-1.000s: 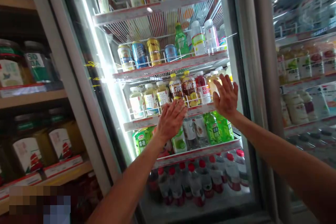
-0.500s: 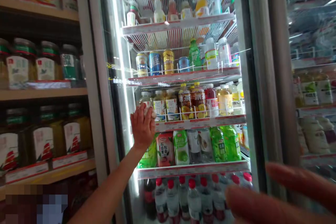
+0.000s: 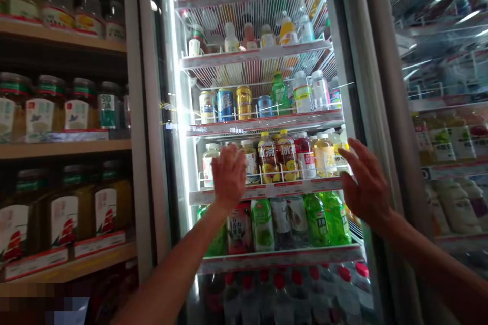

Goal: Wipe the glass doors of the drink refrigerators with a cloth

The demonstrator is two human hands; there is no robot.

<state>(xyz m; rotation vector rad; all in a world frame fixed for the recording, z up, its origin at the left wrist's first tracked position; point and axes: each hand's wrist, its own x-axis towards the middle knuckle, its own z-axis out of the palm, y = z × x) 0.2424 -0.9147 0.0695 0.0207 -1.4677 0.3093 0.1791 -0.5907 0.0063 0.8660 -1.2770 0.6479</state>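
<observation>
My left hand point(image 3: 230, 175) is raised in front of the glass door point(image 3: 247, 81) of a lit drinks cooler, level with a row of bottles. Motion smears its fingers, and whether anything lies under the palm cannot be seen. My right hand point(image 3: 366, 180) is up near the right door frame point(image 3: 353, 86), fingers spread and nothing visible in them. Behind the glass, close to my hands, stand brown iced-tea bottles point(image 3: 268, 157), a red-labelled bottle point(image 3: 305, 155) and a pale yellow bottle point(image 3: 324, 155). Touch between either hand and the glass is unclear.
Wooden shelves point(image 3: 68, 150) of lidded jars point(image 3: 78, 106) stand on the left. Green bottles point(image 3: 317, 219) and red-capped bottles point(image 3: 280, 294) fill the lower cooler levels. Another glass-fronted cooler point(image 3: 450, 172) is on the right.
My left hand has moved right across the bottle row; a pale crumpled patch seen under its fingers no longer shows. My right hand has risen from the lower right corner to the door frame.
</observation>
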